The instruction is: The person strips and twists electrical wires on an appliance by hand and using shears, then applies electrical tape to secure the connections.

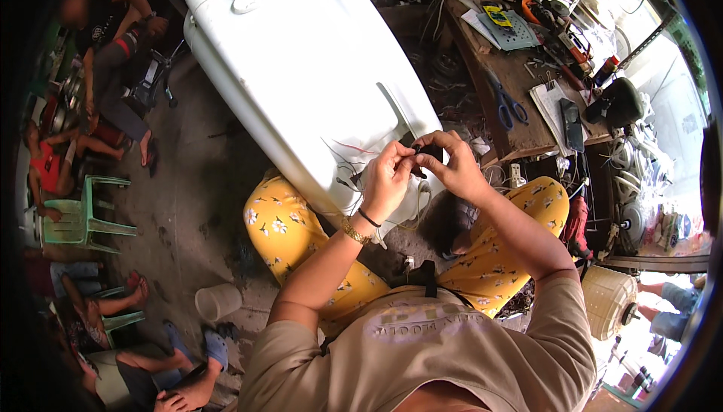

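My left hand (385, 180) and my right hand (456, 166) meet over the lower end of a large white plastic appliance body (301, 73), which lies tilted before me. Both hands are closed in a pinch on a small black part (418, 162); the fingers cover much of it, so its exact kind is unclear. Thin loose wires (345, 162), one of them reddish, come out of the white body beside my left hand. An open slot shows in the casing just above my fingers. A bracelet and a dark band circle my left wrist.
On the right, a wooden workbench (520, 137) carries blue-handled scissors (509, 108), a notepad (548, 105), a phone (571, 127) and assorted tools. A green plastic chair (89, 216) and a pale bucket (218, 302) stand left. Several people sit along the left side.
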Available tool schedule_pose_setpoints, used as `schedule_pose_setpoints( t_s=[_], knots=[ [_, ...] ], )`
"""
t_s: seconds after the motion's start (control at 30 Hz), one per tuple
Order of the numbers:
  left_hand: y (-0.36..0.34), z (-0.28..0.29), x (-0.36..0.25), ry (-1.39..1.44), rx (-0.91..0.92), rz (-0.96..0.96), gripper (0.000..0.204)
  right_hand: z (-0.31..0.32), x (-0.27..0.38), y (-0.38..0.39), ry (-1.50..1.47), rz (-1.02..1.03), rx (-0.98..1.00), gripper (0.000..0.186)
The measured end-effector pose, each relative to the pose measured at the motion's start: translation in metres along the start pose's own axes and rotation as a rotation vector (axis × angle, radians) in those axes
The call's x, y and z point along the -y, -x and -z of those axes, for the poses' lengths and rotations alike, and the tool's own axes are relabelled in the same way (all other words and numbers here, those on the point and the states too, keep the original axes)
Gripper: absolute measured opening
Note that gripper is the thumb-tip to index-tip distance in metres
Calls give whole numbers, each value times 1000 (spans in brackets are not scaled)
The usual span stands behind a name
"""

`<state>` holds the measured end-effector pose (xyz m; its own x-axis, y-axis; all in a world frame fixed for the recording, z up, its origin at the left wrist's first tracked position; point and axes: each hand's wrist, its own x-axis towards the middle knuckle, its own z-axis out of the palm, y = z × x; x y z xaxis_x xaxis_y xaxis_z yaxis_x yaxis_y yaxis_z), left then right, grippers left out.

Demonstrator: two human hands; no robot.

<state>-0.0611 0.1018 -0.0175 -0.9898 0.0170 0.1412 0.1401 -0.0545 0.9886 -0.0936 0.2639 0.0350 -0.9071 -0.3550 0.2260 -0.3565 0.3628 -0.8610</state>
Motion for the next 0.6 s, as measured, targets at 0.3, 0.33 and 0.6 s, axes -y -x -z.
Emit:
schedule_pose_setpoints(
  t_s=[0.3, 0.33, 0.6],
  knots=[
    [18, 0, -20, -754, -93, -309, 38, 15, -3, -5, 55, -115, 41, 16],
    [27, 4, -11, -808, -121, -359, 29, 19, -5, -11, 11, -215, 124, 15],
    [69, -9, -14, -848, -148, -247, 35, 11, -9, 0, -645, -566, 318, 18]
  ],
)
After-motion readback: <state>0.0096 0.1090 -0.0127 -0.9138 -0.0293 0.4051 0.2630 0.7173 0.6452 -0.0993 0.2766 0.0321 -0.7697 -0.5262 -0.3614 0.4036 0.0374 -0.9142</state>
